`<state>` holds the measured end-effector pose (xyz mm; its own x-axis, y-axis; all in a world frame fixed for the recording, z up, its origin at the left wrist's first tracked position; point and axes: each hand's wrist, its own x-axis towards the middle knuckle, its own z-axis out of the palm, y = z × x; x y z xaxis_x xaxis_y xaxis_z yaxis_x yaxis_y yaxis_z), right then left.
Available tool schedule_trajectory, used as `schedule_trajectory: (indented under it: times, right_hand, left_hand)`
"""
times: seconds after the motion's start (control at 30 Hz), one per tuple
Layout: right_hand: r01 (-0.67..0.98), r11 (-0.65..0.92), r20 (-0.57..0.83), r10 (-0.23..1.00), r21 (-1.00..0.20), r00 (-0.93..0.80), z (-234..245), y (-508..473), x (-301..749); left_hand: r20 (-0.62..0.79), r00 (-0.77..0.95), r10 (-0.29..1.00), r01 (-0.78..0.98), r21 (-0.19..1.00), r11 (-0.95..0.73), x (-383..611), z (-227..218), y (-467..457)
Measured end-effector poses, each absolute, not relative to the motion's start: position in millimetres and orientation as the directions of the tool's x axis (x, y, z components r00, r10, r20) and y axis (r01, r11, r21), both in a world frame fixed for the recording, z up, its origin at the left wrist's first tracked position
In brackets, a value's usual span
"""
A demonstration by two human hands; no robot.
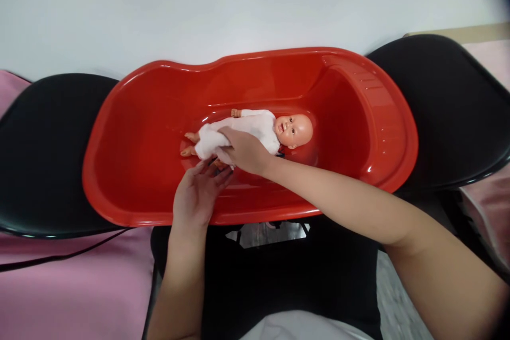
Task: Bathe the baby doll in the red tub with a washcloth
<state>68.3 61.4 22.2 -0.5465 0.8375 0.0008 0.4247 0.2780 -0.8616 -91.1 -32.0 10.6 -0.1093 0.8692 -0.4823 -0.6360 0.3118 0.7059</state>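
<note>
A baby doll (292,129) in a white garment lies on its back in the bottom of a red plastic baby tub (139,117), head to the right. My right hand (243,150) rests over the doll's belly and hip, fingers curled into the white cloth (255,125). My left hand (197,195) is just below it, over the tub's near wall, fingers stretched out toward the doll's legs and holding nothing.
The tub sits across two black chair seats, one at the left (43,154) and one at the right (454,106). Pink fabric (75,287) lies at lower left, with a black cable (59,256) across it. A white wall fills the background.
</note>
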Motion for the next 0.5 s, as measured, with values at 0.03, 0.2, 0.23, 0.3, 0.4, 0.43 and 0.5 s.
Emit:
schedule_trajectory:
  times: [0.03, 0.2, 0.23, 0.3, 0.4, 0.43, 0.5]
  right_hand:
    - [0.452, 0.317, 0.052, 0.860, -0.834, -0.508, 18, 65, 68]
    - [0.701, 0.364, 0.061, 0.907, -0.614, -0.417, 0, 74, 68]
    - [0.742, 0.353, 0.044, 0.915, -0.570, -0.401, 0, 75, 69]
    - [0.791, 0.326, 0.035, 0.932, -0.517, -0.361, 2, 77, 71]
    - [0.813, 0.247, 0.003, 0.957, -0.526, -0.289, 7, 83, 78]
    - [0.813, 0.215, -0.023, 0.963, -0.541, -0.269, 8, 86, 81]
    - [0.802, 0.153, -0.097, 0.962, -0.577, -0.254, 7, 90, 86]
  left_hand:
    - [-0.484, -0.111, 0.868, -0.639, 0.703, 0.311, -92, 10, -32]
    - [-0.482, -0.092, 0.872, -0.648, 0.694, 0.315, -91, 10, -33]
    - [-0.482, -0.089, 0.872, -0.648, 0.693, 0.316, -91, 10, -33]
    - [-0.481, -0.088, 0.872, -0.647, 0.693, 0.317, -91, 11, -32]
    - [-0.472, -0.092, 0.877, -0.641, 0.702, 0.311, -90, 12, -32]
    - [-0.470, -0.094, 0.878, -0.640, 0.703, 0.309, -90, 12, -33]
    - [-0.469, -0.097, 0.878, -0.640, 0.705, 0.306, -90, 12, -33]
